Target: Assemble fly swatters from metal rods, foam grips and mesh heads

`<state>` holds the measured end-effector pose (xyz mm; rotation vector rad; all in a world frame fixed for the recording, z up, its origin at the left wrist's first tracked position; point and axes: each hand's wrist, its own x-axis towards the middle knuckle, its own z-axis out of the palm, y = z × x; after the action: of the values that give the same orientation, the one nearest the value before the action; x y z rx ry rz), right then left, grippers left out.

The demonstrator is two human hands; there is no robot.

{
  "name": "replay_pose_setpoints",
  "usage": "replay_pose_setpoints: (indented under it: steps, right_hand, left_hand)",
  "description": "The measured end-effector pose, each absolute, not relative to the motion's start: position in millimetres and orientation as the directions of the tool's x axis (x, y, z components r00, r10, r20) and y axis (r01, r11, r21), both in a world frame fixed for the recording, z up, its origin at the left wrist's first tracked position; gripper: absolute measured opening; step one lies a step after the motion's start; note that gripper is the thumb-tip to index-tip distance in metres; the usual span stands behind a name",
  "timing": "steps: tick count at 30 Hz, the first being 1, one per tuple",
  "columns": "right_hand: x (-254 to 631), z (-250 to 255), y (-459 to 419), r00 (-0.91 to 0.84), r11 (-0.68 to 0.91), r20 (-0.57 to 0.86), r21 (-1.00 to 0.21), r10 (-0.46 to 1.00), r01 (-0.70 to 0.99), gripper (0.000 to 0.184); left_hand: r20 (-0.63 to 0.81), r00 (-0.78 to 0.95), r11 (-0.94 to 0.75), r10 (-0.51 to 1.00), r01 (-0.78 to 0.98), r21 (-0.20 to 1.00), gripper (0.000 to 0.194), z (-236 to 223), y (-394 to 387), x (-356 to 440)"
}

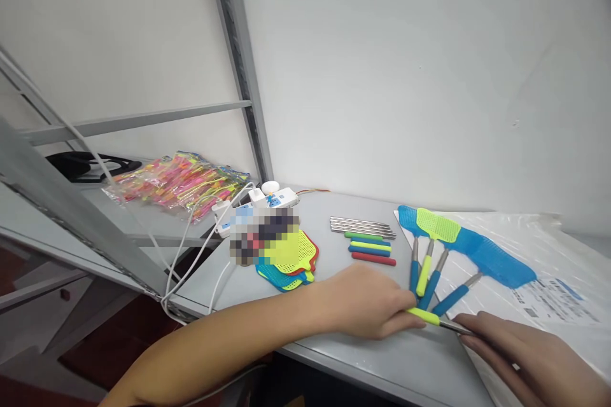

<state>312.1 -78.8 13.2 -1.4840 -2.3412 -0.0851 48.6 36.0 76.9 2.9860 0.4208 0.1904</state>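
Across the grey table (382,356), a white plastic bag (539,235) is laid flat at the right. The left arm (229,343) is extended over the front of the table from the lower left, with the forearm slanted up towards the wrist. Four fly swatters (501,261) are fanned out beyond the hands, their heads placed on the bag and their grips pointed towards the front. The left hand (367,302) is held with its back upward and its knuckles turned to the right. The right hand (529,350) is brought in from the lower right, fingers directed left. Loose swatter heads (305,254) are stacked beyond the left forearm. Thin metal rods (360,226) are set side by side, with coloured handles (372,259) lined up just in front. Between the hands, a metal rod (456,327) joined to a yellow handle (424,315) is held near the front edge: the handle is gripped by closed left fingers, the rod pinched by the right.
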Motion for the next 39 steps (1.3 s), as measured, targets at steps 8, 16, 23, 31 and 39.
replay_pose_setpoints:
  steps: [8,16,23,31,39]
  right_hand:
    - [324,6,-80,-0.271,0.33,0.33,-0.136,0.904,0.934,0.024]
    - [330,14,-89,-0.309,0.394,0.402,-0.148,0.862,0.907,0.025]
    - [322,18,-88,-0.364,0.435,0.358,-0.143,0.86,0.889,0.022]
    - [310,16,-85,-0.392,0.442,0.356,-0.067,0.848,0.894,0.02]
    - [291,31,-81,-0.407,0.449,0.366,-0.035,0.837,0.893,0.014]
  left_hand:
    - [-0.086,0.901,-0.878,0.425,0.434,0.202,0.033,86,36,75]
    - [0.181,0.909,-0.923,0.376,0.35,0.159,0.033,54,28,79]
    - [0.292,0.895,-0.939,0.339,0.3,0.168,0.035,29,32,70]
    - [0.277,0.914,-0.954,0.298,0.271,0.129,0.033,26,45,55]
    - [0.346,0.911,-0.974,0.225,0.207,0.089,0.036,22,40,56]
